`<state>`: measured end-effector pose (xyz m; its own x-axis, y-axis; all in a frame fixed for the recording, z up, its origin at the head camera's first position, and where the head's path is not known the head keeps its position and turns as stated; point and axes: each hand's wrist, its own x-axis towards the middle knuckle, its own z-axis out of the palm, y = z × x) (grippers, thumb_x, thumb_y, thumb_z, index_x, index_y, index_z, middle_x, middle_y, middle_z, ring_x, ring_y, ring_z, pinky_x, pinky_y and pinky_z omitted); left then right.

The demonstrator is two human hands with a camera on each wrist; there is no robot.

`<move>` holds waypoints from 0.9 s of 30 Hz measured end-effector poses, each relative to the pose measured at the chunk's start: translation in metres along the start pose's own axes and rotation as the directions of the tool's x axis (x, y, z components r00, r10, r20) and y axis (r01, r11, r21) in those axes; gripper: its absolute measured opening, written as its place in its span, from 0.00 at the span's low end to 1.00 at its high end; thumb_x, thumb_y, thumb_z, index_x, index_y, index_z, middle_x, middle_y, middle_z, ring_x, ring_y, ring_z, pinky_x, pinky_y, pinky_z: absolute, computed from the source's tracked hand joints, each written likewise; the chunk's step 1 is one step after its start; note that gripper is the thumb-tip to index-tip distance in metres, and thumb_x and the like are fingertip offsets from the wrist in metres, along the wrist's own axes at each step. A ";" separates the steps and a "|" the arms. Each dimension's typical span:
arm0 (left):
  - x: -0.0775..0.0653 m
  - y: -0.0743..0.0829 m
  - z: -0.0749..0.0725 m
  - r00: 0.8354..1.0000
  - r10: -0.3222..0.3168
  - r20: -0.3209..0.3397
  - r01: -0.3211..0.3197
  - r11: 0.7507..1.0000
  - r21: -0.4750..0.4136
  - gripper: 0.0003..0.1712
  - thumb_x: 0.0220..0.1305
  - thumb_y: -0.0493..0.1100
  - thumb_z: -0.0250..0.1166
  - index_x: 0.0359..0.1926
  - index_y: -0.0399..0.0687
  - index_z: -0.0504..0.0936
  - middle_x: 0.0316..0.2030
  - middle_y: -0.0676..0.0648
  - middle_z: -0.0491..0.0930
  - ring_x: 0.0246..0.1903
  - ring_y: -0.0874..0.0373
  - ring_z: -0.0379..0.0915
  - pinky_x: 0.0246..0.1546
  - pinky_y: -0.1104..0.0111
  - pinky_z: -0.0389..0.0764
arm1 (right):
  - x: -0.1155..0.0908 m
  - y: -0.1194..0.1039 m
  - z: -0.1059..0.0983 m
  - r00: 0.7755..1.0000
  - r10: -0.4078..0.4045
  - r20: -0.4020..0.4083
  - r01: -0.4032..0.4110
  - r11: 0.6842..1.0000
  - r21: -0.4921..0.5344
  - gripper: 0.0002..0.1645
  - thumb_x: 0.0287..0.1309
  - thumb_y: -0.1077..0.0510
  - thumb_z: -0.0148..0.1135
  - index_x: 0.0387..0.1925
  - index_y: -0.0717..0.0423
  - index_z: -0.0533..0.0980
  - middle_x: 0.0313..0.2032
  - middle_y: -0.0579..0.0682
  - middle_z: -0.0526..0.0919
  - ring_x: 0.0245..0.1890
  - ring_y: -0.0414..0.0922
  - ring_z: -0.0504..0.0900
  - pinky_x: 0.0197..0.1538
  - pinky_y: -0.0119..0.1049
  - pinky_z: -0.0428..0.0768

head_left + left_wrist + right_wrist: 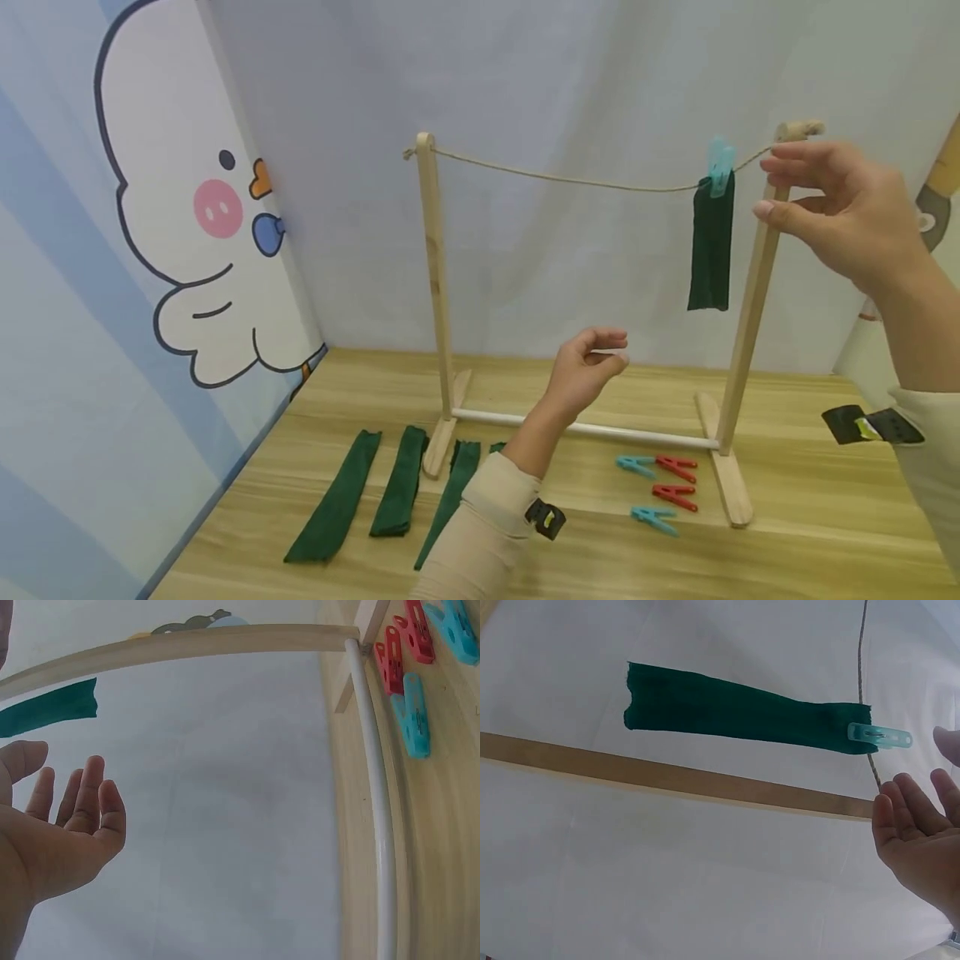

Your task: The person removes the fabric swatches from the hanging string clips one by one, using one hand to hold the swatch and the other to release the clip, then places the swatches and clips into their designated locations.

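Observation:
A strip of dark green cloth (pixel 711 246) hangs from the rope (pixel 555 177) near its right end, clipped there by a light blue clothespin (pixel 721 167). Just right of it, in front of the right post, is my right hand (pixel 855 204), fingers loosely bent and holding nothing. In the right wrist view the clothespin (pixel 880 736) sits apart from the fingertips. Lower down, above the white crossbar (pixel 637 435), my left hand (pixel 585 371) hovers with relaxed fingers and nothing in them. The left wrist view shows that palm (pixel 64 844) bare.
Several green cloth strips (pixel 337 500) lie at the table's left front, one partly behind my left sleeve. Two blue clothespins (pixel 654 519) and two red clothespins (pixel 675 497) lie beside the rack's right foot (pixel 731 487). The wooden left post (pixel 435 275) holds the rope's other end.

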<state>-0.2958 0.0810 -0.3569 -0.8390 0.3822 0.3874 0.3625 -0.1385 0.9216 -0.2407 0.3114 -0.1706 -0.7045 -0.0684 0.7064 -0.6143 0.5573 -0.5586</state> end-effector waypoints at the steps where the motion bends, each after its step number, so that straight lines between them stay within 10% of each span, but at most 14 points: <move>1: 0.003 0.002 0.001 1.000 0.003 0.008 -0.003 1.000 0.013 0.15 0.62 0.36 0.61 0.50 0.44 0.77 0.45 0.47 0.77 0.39 0.61 0.75 0.40 0.70 0.76 | 0.002 -0.001 0.000 1.000 -0.010 -0.001 0.010 1.000 -0.009 0.30 0.54 0.72 0.61 0.58 0.53 0.71 0.49 0.39 0.76 0.45 0.34 0.74 0.43 0.16 0.70; 18: 0.045 0.017 0.025 1.000 -0.009 0.018 0.009 0.999 0.031 0.20 0.60 0.37 0.63 0.55 0.49 0.77 0.45 0.56 0.77 0.42 0.65 0.74 0.41 0.72 0.75 | 0.030 -0.010 0.001 0.999 -0.015 -0.042 0.017 0.999 0.033 0.26 0.55 0.70 0.59 0.57 0.55 0.72 0.51 0.44 0.78 0.47 0.36 0.75 0.49 0.20 0.70; 27: 0.057 0.013 0.045 0.997 -0.057 0.055 0.056 0.998 0.028 0.26 0.59 0.37 0.65 0.59 0.53 0.73 0.51 0.55 0.74 0.45 0.65 0.73 0.41 0.72 0.74 | 0.035 -0.008 -0.003 0.998 0.023 0.061 -0.031 0.991 0.127 0.25 0.55 0.69 0.61 0.56 0.56 0.72 0.50 0.45 0.77 0.43 0.37 0.77 0.43 0.19 0.72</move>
<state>-0.3208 0.1419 -0.3237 -0.8348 0.4390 0.3324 0.3267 -0.0909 0.9407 -0.2593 0.3073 -0.1400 -0.7388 -0.1058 0.6656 -0.6326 0.4497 -0.6306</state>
